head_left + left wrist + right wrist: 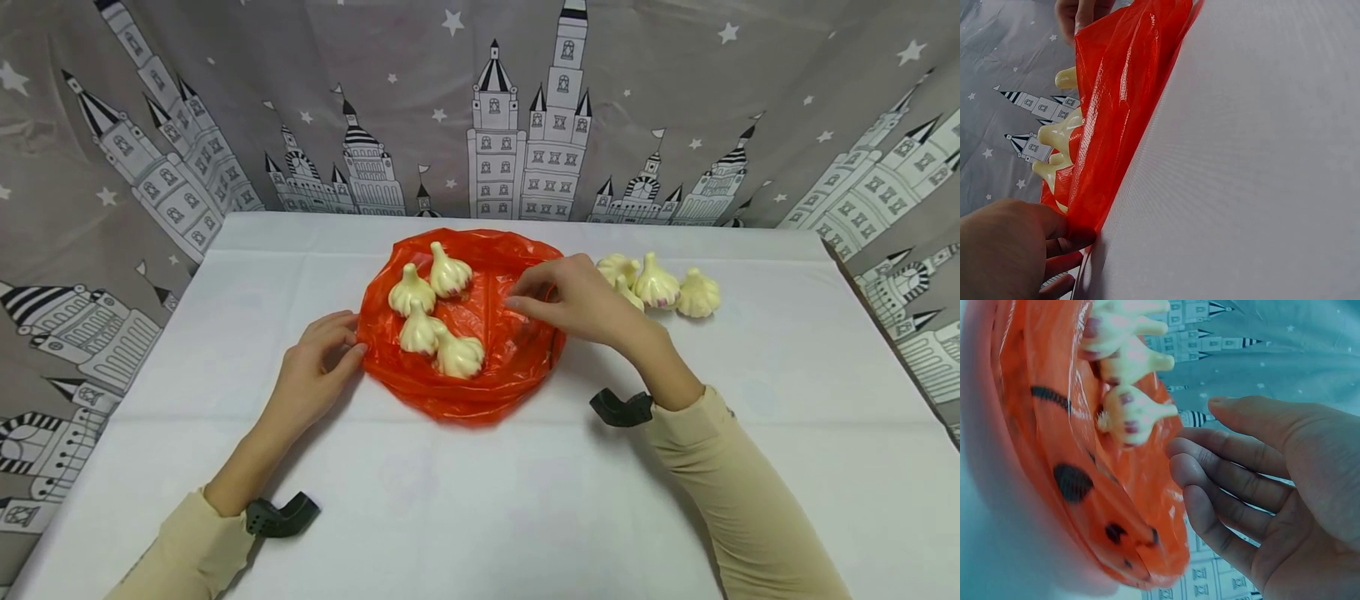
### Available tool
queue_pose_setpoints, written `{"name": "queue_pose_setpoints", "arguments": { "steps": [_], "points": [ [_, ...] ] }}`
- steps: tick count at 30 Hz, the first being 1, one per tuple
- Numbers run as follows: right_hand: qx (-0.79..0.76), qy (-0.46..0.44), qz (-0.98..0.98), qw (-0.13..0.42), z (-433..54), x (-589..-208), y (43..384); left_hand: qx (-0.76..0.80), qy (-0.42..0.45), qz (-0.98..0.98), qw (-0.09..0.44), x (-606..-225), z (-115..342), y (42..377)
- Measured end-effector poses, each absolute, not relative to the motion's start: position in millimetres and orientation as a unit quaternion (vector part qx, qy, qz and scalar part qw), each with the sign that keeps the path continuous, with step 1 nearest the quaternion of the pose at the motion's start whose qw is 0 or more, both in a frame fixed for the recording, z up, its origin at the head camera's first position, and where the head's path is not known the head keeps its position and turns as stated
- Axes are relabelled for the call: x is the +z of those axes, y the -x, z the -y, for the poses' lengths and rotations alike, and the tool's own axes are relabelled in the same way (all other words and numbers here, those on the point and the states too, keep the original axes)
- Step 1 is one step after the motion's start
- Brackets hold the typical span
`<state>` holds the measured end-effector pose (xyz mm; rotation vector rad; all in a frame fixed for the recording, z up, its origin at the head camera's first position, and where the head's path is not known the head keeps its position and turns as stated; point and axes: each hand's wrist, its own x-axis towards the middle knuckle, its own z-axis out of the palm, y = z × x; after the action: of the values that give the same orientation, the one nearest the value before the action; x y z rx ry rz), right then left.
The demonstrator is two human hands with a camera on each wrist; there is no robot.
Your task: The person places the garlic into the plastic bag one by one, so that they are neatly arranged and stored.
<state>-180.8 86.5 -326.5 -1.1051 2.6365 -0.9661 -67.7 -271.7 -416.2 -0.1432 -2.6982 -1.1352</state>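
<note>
A red plastic bag (517,371) lies spread wide on the white table with several garlic bulbs (460,354) grouped in its left half. At the bag's left rim my left hand (318,358) pinches the plastic between thumb and fingers; the left wrist view shows this hand (1007,250) at the bag's wall (1122,106). My right hand (577,300) hovers over the bag's right side and holds nothing. In the right wrist view its loosely bent fingers (1235,456) are apart from the nearest bulb (1132,419).
Several more garlic bulbs (656,283) sit on the table right of the bag, behind my right wrist. A grey curtain (420,83) with printed castles hangs along the table's back edge. The white tablecloth (420,508) stretches toward me.
</note>
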Motion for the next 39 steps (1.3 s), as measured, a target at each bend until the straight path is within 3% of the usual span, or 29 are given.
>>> {"name": "queue_pose_setpoints", "arguments": {
  "steps": [39],
  "points": [
    [-0.295,0.226,-0.927,-0.047,-239,-317,177,-0.382,0.045,0.917,0.1,-414,273,67]
  ]
}}
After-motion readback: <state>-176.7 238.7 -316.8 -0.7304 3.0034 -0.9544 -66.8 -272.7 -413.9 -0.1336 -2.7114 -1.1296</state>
